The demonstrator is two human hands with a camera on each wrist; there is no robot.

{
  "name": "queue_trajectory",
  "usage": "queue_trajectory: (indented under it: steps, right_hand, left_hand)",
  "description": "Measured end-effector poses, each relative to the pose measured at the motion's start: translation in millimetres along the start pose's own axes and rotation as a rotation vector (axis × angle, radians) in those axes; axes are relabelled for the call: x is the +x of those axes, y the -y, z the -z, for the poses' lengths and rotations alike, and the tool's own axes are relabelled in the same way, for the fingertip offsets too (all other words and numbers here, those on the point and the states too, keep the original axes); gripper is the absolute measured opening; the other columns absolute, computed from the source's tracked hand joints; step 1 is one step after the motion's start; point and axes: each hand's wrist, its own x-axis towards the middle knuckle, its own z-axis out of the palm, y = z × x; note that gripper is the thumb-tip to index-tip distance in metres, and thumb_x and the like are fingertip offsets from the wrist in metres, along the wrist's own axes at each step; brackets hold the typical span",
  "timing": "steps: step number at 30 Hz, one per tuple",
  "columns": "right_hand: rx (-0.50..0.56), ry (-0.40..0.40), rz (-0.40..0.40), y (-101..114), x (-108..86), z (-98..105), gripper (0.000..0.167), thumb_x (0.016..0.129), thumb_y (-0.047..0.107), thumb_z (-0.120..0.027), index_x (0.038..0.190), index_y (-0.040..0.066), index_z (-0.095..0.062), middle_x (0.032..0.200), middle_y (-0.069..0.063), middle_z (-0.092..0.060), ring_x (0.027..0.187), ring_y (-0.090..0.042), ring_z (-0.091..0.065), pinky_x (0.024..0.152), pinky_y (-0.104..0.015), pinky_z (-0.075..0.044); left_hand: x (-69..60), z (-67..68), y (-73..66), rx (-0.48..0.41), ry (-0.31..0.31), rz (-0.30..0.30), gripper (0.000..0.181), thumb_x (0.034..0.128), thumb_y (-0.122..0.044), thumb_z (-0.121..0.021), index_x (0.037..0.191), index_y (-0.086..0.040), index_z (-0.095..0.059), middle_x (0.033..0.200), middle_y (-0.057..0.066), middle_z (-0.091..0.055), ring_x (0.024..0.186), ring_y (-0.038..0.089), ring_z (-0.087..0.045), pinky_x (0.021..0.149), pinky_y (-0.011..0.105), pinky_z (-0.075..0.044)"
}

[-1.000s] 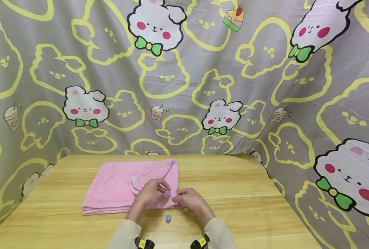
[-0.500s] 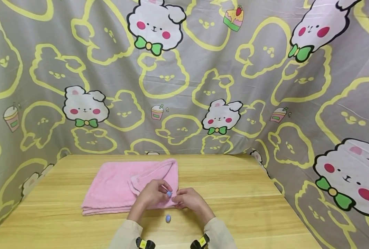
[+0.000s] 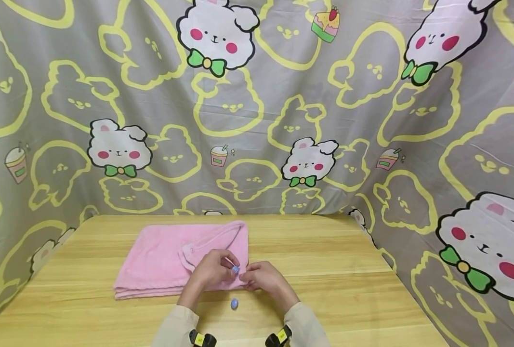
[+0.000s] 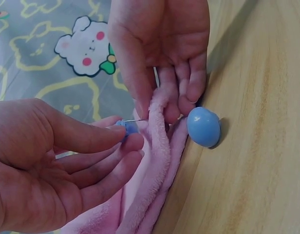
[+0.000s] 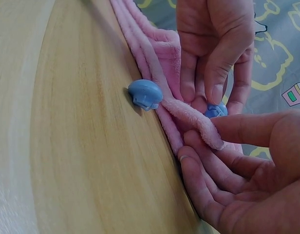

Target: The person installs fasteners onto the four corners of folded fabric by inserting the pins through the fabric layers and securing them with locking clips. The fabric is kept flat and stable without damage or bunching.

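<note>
A folded pink fleece cloth [image 3: 157,255] lies on the table, one flap turned back. My left hand [image 3: 212,271] pinches a small blue pin-backed piece [image 4: 129,128] between thumb and fingers. From it a thin metal needle [image 4: 135,120] points at the cloth's edge; whether the tip enters the fabric I cannot tell. My right hand [image 3: 266,279] pinches the near right corner of the cloth [image 5: 196,122], lifting it in a narrow fold. A second blue piece, rounded like a mushroom cap [image 4: 203,127], sits on the wood close beside the cloth, apart from both hands.
The wooden table [image 3: 326,299] extends around the cloth on every side. A grey curtain [image 3: 257,120] with rabbit prints hangs behind it and along both sides. Dark straps with yellow labels [image 3: 202,340] are on the wrists.
The left hand has shifted very slightly to the right with the blue pin-backed piece, closer to the right fingers. The right hand, the cloth and the loose blue piece look unchanged.
</note>
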Motion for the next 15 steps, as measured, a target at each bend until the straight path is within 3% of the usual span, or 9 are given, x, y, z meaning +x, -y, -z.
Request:
queue_trajectory:
  steps: [15]
  right_hand:
    - [0.002,0.006,-0.005,-0.1,0.4,0.8,0.008,0.087,0.004,-0.068,0.082,-0.002,-0.065,0.073,-0.003,-0.07,0.066,-0.01,-0.063,0.065,-0.026,-0.056]
  left_hand:
    - [0.0,-1.0,-4.0,0.048,-0.05,-0.007,0.021,0.0711,0.008,-0.075,0.085,-0.008,-0.072,0.081,0.006,-0.073,0.077,0.015,-0.065,0.067,0.03,-0.05]
